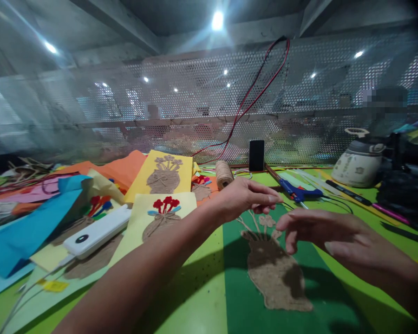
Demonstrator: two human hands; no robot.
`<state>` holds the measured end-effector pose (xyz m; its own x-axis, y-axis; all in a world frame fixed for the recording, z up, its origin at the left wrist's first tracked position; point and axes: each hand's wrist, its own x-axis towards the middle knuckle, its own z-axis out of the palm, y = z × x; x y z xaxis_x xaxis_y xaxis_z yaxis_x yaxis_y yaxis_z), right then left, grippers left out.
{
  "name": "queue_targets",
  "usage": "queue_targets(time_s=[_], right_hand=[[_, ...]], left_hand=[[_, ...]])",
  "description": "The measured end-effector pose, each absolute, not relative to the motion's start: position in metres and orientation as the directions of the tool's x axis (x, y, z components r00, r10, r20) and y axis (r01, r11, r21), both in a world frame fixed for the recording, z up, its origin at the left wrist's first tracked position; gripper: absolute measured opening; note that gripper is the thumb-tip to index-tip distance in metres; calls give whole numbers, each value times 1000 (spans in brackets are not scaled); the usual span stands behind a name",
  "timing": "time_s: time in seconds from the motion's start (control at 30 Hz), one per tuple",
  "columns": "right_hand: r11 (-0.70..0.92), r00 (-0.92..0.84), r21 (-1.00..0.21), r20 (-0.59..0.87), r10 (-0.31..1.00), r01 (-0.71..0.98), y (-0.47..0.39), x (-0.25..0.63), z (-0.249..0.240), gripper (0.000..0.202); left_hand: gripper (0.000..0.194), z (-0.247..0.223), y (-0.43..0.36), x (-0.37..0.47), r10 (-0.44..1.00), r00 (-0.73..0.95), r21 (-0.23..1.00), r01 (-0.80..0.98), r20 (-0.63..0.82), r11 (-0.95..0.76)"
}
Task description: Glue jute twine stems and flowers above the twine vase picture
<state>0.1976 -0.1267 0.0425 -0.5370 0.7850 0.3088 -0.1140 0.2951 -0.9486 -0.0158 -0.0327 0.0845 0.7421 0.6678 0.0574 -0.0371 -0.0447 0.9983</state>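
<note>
My left hand (252, 197) reaches over the top of a dark green sheet (240, 301), thumb and fingertips pressed together in a pinch. Whatever they hold, if anything, is too small to make out. Loosely curled, my right hand (329, 232) hovers over the sheet's right side, its thumb apart from the fingers and nothing visible in it. On the sheet lies a brown burlap vase shape (277, 278), partly in my hands' shadow. Twine stems and a twine flower (266, 221) rise from its top. Just beyond my hands lies a blue glue gun (301, 192).
A twine spool (224, 174) and an upright black phone (257, 155) stand behind. Left are yellow (142, 162) and cream (132, 232) cards with vase designs, a white power bank (97, 232) and blue paper (38, 232). A white jug (358, 164) and marker (348, 192) are right.
</note>
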Motion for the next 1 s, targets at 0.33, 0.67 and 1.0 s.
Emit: queue_targets(time_s=[0.33,0.67,1.0], right_hand=[[142,-397,-977,195,897,-160,-120,198,47,41],[83,-412,-980,152,898,-179,-122,193,49,45],[127,-404,-990,138,904,-56,-123,190,40,52]], left_hand=[[14,89,-42,-13,654,754,991,40,52,-125],[17,87,-34,-14,687,714,926,155,136,-344],[16,83,-41,-15,629,710,334,537,316,-775]])
